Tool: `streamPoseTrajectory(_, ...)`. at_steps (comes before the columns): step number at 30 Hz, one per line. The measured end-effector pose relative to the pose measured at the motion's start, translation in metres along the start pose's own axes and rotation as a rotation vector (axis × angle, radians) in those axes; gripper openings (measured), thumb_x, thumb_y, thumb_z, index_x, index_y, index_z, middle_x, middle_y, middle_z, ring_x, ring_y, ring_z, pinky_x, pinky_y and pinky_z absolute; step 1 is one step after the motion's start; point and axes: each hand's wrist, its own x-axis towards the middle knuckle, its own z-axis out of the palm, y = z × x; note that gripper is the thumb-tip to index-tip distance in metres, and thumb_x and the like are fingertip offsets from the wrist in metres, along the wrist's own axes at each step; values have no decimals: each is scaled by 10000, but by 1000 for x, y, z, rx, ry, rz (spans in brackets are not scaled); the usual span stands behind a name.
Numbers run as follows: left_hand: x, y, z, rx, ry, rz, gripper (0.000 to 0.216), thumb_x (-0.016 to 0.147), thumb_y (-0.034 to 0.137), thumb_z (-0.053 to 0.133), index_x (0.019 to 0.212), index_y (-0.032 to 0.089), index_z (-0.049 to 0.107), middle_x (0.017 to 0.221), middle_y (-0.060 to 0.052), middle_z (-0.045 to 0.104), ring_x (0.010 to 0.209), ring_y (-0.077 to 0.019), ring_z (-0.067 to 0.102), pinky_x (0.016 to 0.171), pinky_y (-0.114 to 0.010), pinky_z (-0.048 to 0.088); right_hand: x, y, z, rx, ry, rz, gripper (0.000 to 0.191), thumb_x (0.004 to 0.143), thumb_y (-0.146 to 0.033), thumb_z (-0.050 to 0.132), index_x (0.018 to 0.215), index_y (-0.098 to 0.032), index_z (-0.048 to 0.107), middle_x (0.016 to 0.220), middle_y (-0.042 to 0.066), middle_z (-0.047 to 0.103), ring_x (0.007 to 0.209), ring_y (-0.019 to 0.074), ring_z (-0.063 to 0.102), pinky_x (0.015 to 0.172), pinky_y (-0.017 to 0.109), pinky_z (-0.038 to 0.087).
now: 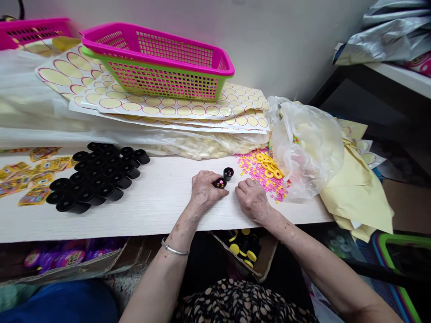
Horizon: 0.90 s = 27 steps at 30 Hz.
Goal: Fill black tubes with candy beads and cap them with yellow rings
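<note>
My left hand (204,192) rests on the white table (151,211) with its fingers curled round a small black cup (220,182) that has coloured beads inside. A second black cup (228,173) stands just behind it, untouched. My right hand (251,198) lies palm down beside them, fingers bent together in a pinch on the tabletop; what they pinch is too small to name. Just right of it lies a spread of pink beads and yellow rings (264,172), spilling from a clear plastic bag (305,148).
Several empty black cups (97,177) cluster at the left, with yellow printed cards (32,177) beyond. Sticker sheets (175,107) and a pink-green basket (161,63) stack at the back. A cardboard box (245,251) of black and yellow parts sits under the table edge. Yellow paper (357,193) hangs right.
</note>
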Motion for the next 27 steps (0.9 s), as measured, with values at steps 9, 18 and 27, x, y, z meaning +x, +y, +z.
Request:
streamPoseTrajectory(9, -1, -2, 1, 5, 16, 22, 262, 507, 288, 746, 762, 246, 704, 768, 17, 676, 845, -203, 568, 774, -320, 427, -22, -5, -1, 161, 46, -109, 244, 865, -96, 387, 727, -151, 580, 715, 64, 523, 680, 179, 379, 618, 317, 287)
streamPoseTrajectory(18, 2, -8, 5, 0, 33, 40, 288, 513, 323, 758, 784, 241, 706, 783, 11, 680, 889, -208, 569, 806, -318, 436, -16, -2, 9, 47, 145, 32, 279, 844, -53, 363, 692, -160, 571, 666, 58, 505, 654, 181, 390, 602, 311, 291)
streamPoseTrajectory(27, 2, -6, 5, 13, 8, 39, 247, 522, 322, 749, 753, 250, 697, 753, 23, 675, 858, -206, 561, 794, -327, 428, -38, 1, -3, 297, 123, 14, 230, 856, -88, 382, 788, -151, 592, 791, 88, 594, 726, 182, 469, 654, 323, 380)
